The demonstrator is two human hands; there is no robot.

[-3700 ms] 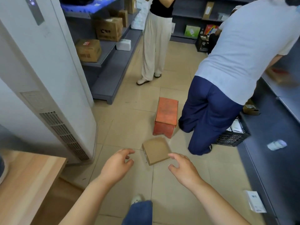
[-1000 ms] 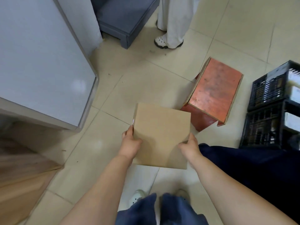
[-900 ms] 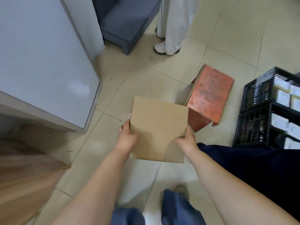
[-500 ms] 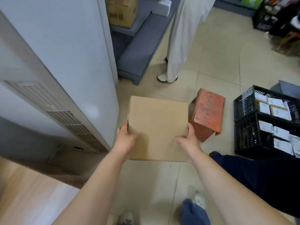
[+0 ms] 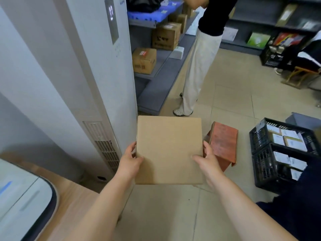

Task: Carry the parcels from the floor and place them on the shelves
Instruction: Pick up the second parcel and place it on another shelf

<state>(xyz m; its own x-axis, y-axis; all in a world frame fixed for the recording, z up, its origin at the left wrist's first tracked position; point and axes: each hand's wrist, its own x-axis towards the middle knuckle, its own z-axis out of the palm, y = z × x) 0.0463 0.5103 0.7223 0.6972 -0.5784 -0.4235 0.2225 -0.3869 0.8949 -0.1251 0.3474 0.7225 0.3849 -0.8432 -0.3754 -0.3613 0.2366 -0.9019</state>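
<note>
Left hand (image 5: 129, 163) grips left edge of flat cardboard parcel (image 5: 169, 150), thumb on top; right hand (image 5: 206, 162) grips right edge same way; parcel held level above tiled floor (image 5: 231, 105), centre frame; red wooden stool (image 5: 223, 143) at 3 o'clock, just beside; black crates (image 5: 262, 141) further right; grey shelves (image 5: 156, 84) with boxes at 12 o'clock; standing person's white trousers (image 5: 196, 70) near shelves; white air-conditioner unit (image 5: 97, 70) at 10 o'clock.

A parcel depot or stockroom: grey metal shelving (image 5: 157, 87) ahead and to the left of the left hand (image 5: 129, 165) carries taped cardboard cartons (image 5: 144, 60), while black plastic crates (image 5: 281, 153) of labelled packets stand on the tiled floor to the right of the right hand (image 5: 207, 164). Further shelves (image 5: 257, 23) line the far wall.
</note>
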